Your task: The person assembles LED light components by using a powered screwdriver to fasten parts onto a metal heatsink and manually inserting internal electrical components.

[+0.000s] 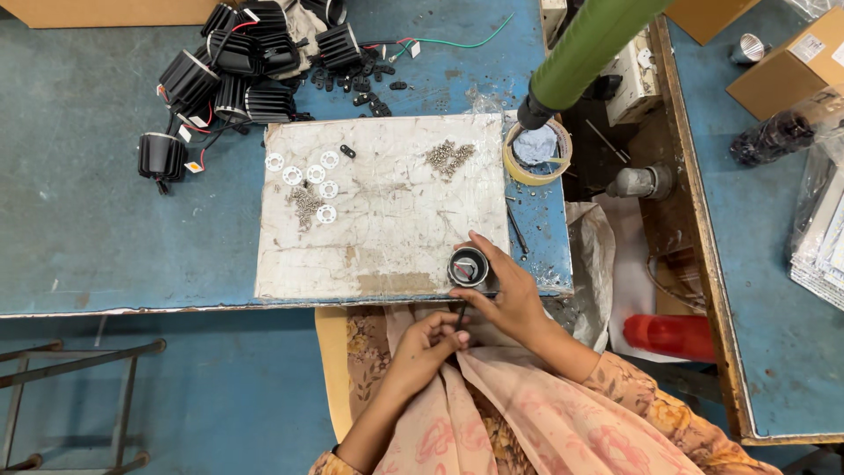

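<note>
Blue covers the worktable [88,220], the biggest thing I see, and a pale, scuffed work board [387,229] lies on it against its near edge. At the table's far edge, left of the board's far left corner, black finned lamp housings [237,70] sit in a heap with their wires. A green tube [589,44] slants down to a roll of tape [538,151] just off the board's far right corner.

At the board's near right corner stands a small round lamp housing [469,266], open end up. My right hand [510,295] curls around it, fingers on its far side, thumb near its lower rim. My left hand [424,345] is just off the table's near edge, over my lap, its fingertips pinched on a thin dark tool [460,315] that points up toward the housing.

White ring gaskets [315,176] lie scattered near the board's far left corner, with a small heap of screws [305,204] beside them and another screw pile [448,157] nearer the far right.
</note>
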